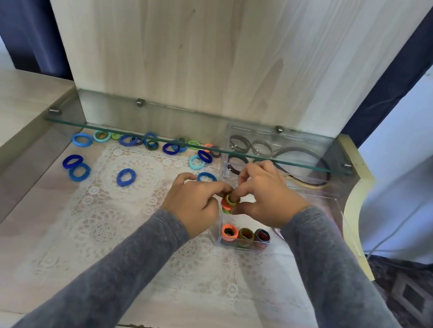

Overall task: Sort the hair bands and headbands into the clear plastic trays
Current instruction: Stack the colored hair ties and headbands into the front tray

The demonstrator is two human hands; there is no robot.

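Observation:
My left hand (194, 200) and my right hand (264, 194) meet over the table and together pinch a small stack of hair bands (229, 202) in green, orange and red. Just below them stands a clear plastic tray (241, 246) that holds an orange, an olive and a dark roll of bands. A second clear tray (285, 138) at the back right holds grey and dark headbands (297, 155). Several loose blue, teal and green hair bands (126, 177) lie on the lace mat to the left and along the back.
A glass shelf (157, 136) spans the desk just above the back row of bands and the headband tray. A white lace mat (122, 205) covers the wooden desktop. A wooden back panel rises behind. The desk's front edge is near.

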